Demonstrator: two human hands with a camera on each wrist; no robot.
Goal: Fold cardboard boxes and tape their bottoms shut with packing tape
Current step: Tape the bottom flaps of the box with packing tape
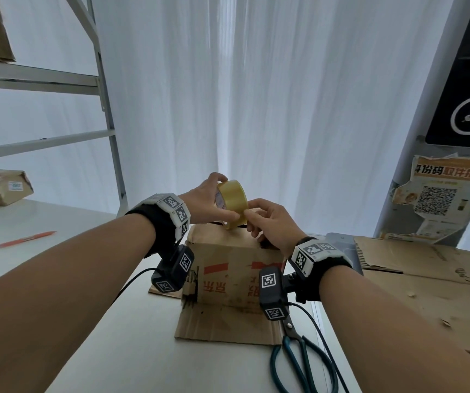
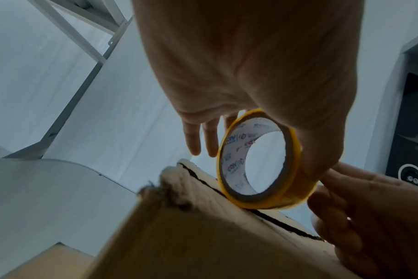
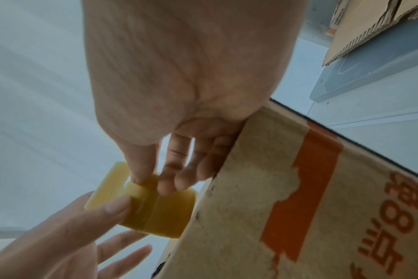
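A brown cardboard box (image 1: 228,276) with red print stands on the white table (image 1: 120,336), its closed flaps on top with a dark seam (image 2: 270,217) between them. My left hand (image 1: 222,198) grips a yellow roll of packing tape (image 1: 234,199) upright at the box's top, thumb on the near side and fingers over the far side. My right hand (image 1: 252,215) pinches the roll's outer layer (image 3: 160,213) between thumb and forefinger. In the left wrist view the roll (image 2: 298,188) touches the seam. No pulled-out strip of tape shows.
Green-handled scissors (image 1: 302,361) lie on the table in front of the box, to its right. Flattened cardboard (image 1: 426,282) is stacked at the right. A red pen (image 1: 26,239) lies at the left. A grey metal shelf (image 1: 109,131) with a parcel (image 1: 4,185) stands at the back left.
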